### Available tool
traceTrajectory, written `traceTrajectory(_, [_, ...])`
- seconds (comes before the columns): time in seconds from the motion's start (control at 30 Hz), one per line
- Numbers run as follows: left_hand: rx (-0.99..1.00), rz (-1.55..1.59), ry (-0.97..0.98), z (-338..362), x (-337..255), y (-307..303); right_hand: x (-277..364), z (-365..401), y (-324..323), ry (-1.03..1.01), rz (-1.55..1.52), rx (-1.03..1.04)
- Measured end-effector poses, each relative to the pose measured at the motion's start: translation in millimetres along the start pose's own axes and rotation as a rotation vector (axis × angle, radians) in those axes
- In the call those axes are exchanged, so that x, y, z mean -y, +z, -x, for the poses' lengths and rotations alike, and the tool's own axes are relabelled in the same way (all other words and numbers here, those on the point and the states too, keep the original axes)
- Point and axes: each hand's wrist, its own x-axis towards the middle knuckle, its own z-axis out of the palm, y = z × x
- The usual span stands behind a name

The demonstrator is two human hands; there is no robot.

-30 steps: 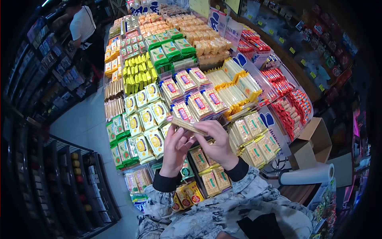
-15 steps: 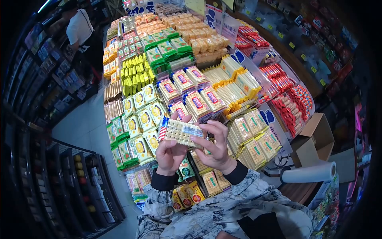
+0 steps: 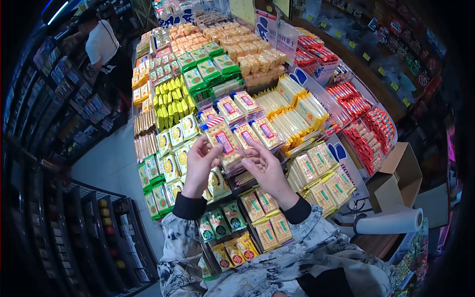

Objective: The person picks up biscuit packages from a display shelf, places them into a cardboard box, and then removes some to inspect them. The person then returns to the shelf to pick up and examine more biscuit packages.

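Because the left hand pinches 1 cracker packet by its edge, the label shows. The right hand's fingers curl half-open alongside, hold unclear; matching packets lie beyond them.

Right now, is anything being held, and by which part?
A cracker packet, by its lower left edge in the left hand; whether the right hand grips it too is unclear.

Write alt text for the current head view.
A person's left hand holds a wrapped cracker packet with a red-and-blue label above rows of packaged snacks, the right hand close beside it. A cardboard box and white roll are at right; another person in a white top stands upper left.
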Motion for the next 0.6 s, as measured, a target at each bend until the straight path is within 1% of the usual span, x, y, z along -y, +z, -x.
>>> traceTrajectory(0.03, [-0.052, 0.037, -0.028, -14, -4, -4, 2, -2, -4, -0.006, -0.005, -0.003])
traceTrajectory(0.1, [-0.133, -0.062, -0.01, -45, -9, -17, 6, -5, -14, -0.039, 0.006, 0.001])
traceTrajectory(0.17, [-0.269, -0.22, 0.017, -75, -4, -26, -5, -4, -24, -0.029, 0.008, -0.016])
traceTrajectory(0.23, [-0.259, -0.192, 0.006, -98, 1, -30, -12, -1, -32, -0.069, 0.117, 0.021])
traceTrajectory(0.3, [-0.24, -0.372, -0.037, -115, 7, -33, -12, 5, -40, -0.052, 0.113, 0.002])
traceTrajectory(0.37, [-0.238, -0.429, -0.038, -128, 16, -36, -11, 8, -49, 0.028, 0.142, -0.012])
traceTrajectory(0.43, [-0.283, -0.543, -0.07, -136, 20, -35, -9, 8, -56, 0.02, 0.129, -0.038])
traceTrajectory(0.57, [-0.215, -0.559, -0.103, -151, 37, -50, -12, 7, -68, 0.023, 0.105, -0.08])
traceTrajectory(0.6, [-0.222, -0.546, -0.11, -144, 30, -42, -12, 6, -70, 0.027, 0.107, -0.078])
